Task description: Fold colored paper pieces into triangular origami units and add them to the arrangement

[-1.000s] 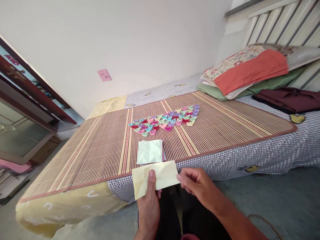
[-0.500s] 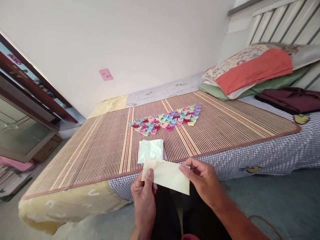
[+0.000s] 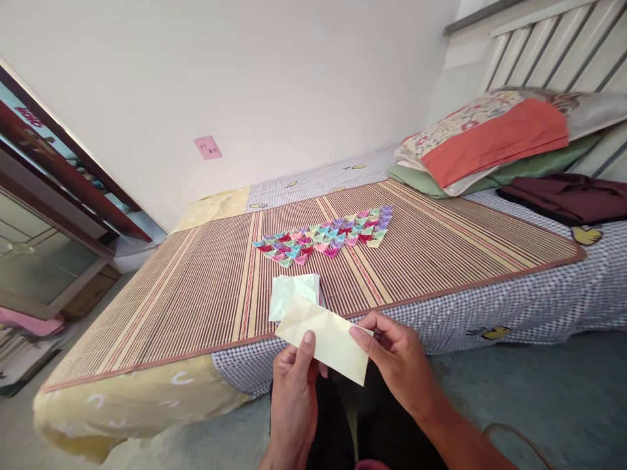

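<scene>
"As the fingers of the left hand (image 3: 296, 391) and the right hand (image 3: 401, 362) pinch the paper (image 3: 329, 334), which way does it point?"

"Its long axis runs side to side, the right end lower in view; it is above the lap (image 3: 394, 424) (its far-left corner overlaps the stack of sheets (image 3: 289, 291))."

"And around it?"

"A striped mat (image 3: 191, 294) covers the bed (image 3: 142, 398), with rows of colourful folded pieces (image 3: 326, 236) beyond the stack; behind, a white wall (image 3: 313, 78) bears a pink card (image 3: 208, 147), and pillows (image 3: 494, 143) lie at right."
</scene>
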A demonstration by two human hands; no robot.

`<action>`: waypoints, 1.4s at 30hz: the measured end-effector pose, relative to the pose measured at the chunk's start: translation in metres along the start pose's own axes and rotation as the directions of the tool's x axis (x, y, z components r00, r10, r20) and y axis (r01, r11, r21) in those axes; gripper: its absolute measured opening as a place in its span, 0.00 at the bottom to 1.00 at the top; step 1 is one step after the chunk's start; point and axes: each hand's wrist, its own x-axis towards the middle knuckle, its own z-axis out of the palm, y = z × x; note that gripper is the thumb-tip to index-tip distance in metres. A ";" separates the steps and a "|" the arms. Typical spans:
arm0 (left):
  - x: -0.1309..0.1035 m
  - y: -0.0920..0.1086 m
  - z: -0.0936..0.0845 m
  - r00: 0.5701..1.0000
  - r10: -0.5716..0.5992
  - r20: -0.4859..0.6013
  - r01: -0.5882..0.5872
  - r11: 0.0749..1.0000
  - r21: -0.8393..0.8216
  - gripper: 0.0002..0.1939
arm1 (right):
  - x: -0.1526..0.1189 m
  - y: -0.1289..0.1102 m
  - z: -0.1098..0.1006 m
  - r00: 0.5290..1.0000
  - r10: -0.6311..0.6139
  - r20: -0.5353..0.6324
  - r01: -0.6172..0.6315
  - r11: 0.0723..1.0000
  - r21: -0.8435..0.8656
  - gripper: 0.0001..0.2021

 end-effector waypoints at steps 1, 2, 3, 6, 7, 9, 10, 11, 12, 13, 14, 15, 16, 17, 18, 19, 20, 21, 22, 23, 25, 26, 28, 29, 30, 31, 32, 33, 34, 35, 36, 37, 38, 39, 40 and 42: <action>0.001 0.001 0.001 1.000 -0.020 0.010 0.020 1.000 -0.012 0.21 | 0.000 0.000 0.000 1.000 0.009 0.004 -0.009 1.000 0.005 0.18; 0.001 0.002 0.002 0.999 -0.037 0.019 0.038 0.999 -0.030 0.19 | -0.001 0.001 0.000 1.000 0.013 0.005 -0.013 1.000 0.003 0.18; 0.001 0.003 0.002 0.998 -0.051 0.026 0.052 0.997 -0.053 0.16 | -0.001 0.001 0.000 1.000 0.014 0.005 -0.014 1.000 -0.004 0.18; 0.002 0.003 0.002 0.997 -0.074 0.013 0.075 0.989 -0.128 0.11 | -0.002 0.003 -0.001 1.000 -0.005 0.003 0.005 0.999 -0.042 0.18; 0.003 0.003 0.002 0.997 -0.081 0.002 0.080 0.986 -0.147 0.10 | -0.002 0.002 -0.002 1.000 -0.021 -0.002 0.021 0.998 -0.052 0.18; 0.005 0.005 -0.001 0.995 -0.094 -0.028 0.088 0.983 -0.161 0.10 | -0.002 -0.001 -0.007 0.997 -0.075 -0.006 0.074 0.994 -0.081 0.12; 0.006 0.007 -0.002 0.994 -0.098 -0.048 0.090 0.983 -0.159 0.10 | -0.002 -0.003 -0.011 0.993 -0.121 0.012 0.122 0.987 -0.107 0.08; 0.007 0.009 -0.003 0.993 -0.103 -0.066 0.091 0.984 -0.153 0.11 | -0.003 -0.005 -0.015 0.984 -0.172 0.053 0.178 0.974 -0.141 0.07; 0.008 0.011 -0.003 0.991 -0.108 -0.081 0.096 0.985 -0.145 0.12 | -0.003 -0.007 -0.018 0.965 -0.230 0.123 0.250 0.951 -0.180 0.12; 0.009 0.012 -0.004 0.989 -0.116 -0.089 0.103 0.985 -0.137 0.13 | -0.004 -0.009 -0.021 0.938 -0.275 0.213 0.320 0.922 -0.218 0.17; 0.009 0.014 -0.004 0.988 -0.125 -0.090 0.113 0.985 -0.130 0.14 | -0.004 -0.010 -0.023 0.911 -0.299 0.284 0.370 0.896 -0.246 0.20; 0.009 0.015 -0.003 0.987 -0.136 -0.083 0.125 0.985 -0.123 0.15 | -0.004 -0.010 -0.024 0.888 -0.308 0.342 0.405 0.875 -0.265 0.22; 0.009 0.016 -0.003 0.987 -0.142 -0.070 0.134 0.984 -0.114 0.15 | -0.004 -0.010 -0.024 0.875 -0.304 0.378 0.419 0.865 -0.276 0.22; 0.009 0.017 -0.002 0.988 -0.142 -0.055 0.136 0.985 -0.104 0.15 | -0.004 -0.010 -0.023 0.871 -0.298 0.390 0.420 0.864 -0.277 0.20; 0.008 0.017 -0.001 0.990 -0.134 -0.043 0.130 0.987 -0.091 0.14 | -0.004 -0.009 -0.022 0.873 -0.297 0.387 0.415 0.869 -0.270 0.16; 0.008 0.016 -0.001 0.993 -0.116 -0.036 0.113 0.991 -0.075 0.14 | -0.003 -0.007 -0.019 0.877 -0.301 0.374 0.411 0.873 -0.262 0.12; 0.006 0.016 0.000 0.996 -0.089 -0.032 0.087 0.995 -0.057 0.13 | -0.003 -0.006 -0.017 0.884 -0.313 0.348 0.410 0.876 -0.254 0.07; 0.005 0.016 0.001 0.998 -0.060 -0.029 0.059 0.998 -0.036 0.12 | -0.002 -0.005 -0.014 0.892 -0.326 0.313 0.409 0.877 -0.252 0.04; 0.004 0.015 0.001 0.999 -0.034 -0.025 0.033 0.999 -0.014 0.12 | -0.002 -0.004 -0.011 0.902 -0.337 0.269 0.404 0.877 -0.258 0.05; 0.002 0.015 0.001 1.000 -0.012 -0.019 0.012 1.000 0.011 0.11 | -0.001 -0.004 -0.008 0.911 -0.347 0.225 0.400 0.876 -0.269 0.07; 0.000 0.015 0.002 1.000 0.015 -0.004 -0.015 0.998 0.063 0.12 | 0.000 -0.003 -0.003 0.923 -0.353 0.154 0.384 0.874 -0.297 0.10; -0.002 0.015 0.003 1.000 0.022 -0.001 -0.022 0.996 0.086 0.12 | 0.000 -0.002 -0.001 0.927 -0.350 0.133 0.374 0.873 -0.312 0.11; -0.003 0.014 0.003 1.000 0.027 -0.005 -0.026 0.993 0.119 0.13 | 0.001 -0.003 0.001 0.935 -0.335 0.114 0.353 0.871 -0.342 0.12; -0.003 0.014 0.003 1.000 0.026 -0.009 -0.025 0.991 0.128 0.13 | 0.001 -0.003 0.002 0.940 -0.324 0.109 0.341 0.869 -0.359 0.12; -0.004 0.014 0.004 1.000 0.025 -0.013 -0.023 0.991 0.133 0.13 | 0.001 -0.003 0.003 0.944 -0.314 0.105 0.330 0.867 -0.374 0.12; -0.004 0.013 0.004 1.000 0.023 -0.016 -0.021 0.991 0.135 0.14 | 0.001 -0.004 0.003 0.946 -0.309 0.098 0.322 0.863 -0.390 0.13; -0.003 0.012 0.004 1.000 0.020 -0.019 -0.018 0.990 0.137 0.14 | 0.002 -0.004 0.003 0.948 -0.306 0.091 0.316 0.858 -0.405 0.13; -0.003 0.012 0.004 1.000 0.018 -0.023 -0.014 0.990 0.137 0.14 | 0.002 -0.004 0.003 0.948 -0.307 0.086 0.314 0.852 -0.419 0.13; -0.003 0.012 0.005 1.000 0.013 -0.024 -0.009 0.991 0.135 0.15 | 0.002 -0.003 0.003 0.947 -0.312 0.080 0.315 0.844 -0.434 0.13; -0.004 0.012 0.005 1.000 0.005 -0.021 -0.002 0.991 0.132 0.15 | 0.002 -0.003 0.004 0.944 -0.322 0.074 0.320 0.835 -0.448 0.13; -0.004 0.012 0.005 1.000 -0.005 -0.018 0.007 0.991 0.130 0.15 | 0.002 -0.003 0.004 0.939 -0.337 0.064 0.327 0.825 -0.462 0.13; -0.004 0.011 0.006 1.000 -0.015 -0.015 0.017 0.991 0.130 0.16 | 0.002 -0.002 0.005 0.935 -0.351 0.056 0.334 0.814 -0.474 0.13; -0.004 0.011 0.006 1.000 -0.022 -0.010 0.023 0.991 0.129 0.16 | 0.002 -0.002 0.005 0.930 -0.365 0.049 0.342 0.805 -0.485 0.13; -0.004 0.011 0.006 1.000 -0.024 -0.008 0.024 0.992 0.126 0.16 | 0.002 -0.001 0.006 0.926 -0.376 0.044 0.347 0.797 -0.495 0.13; -0.005 0.010 0.007 1.000 -0.020 -0.007 0.021 0.992 0.122 0.15 | 0.002 -0.001 0.007 0.923 -0.382 0.043 0.350 0.791 -0.502 0.13; -0.004 0.009 0.008 1.000 -0.007 -0.015 0.009 0.995 0.103 0.14 | 0.002 0.000 0.008 0.919 -0.393 0.041 0.357 0.780 -0.515 0.13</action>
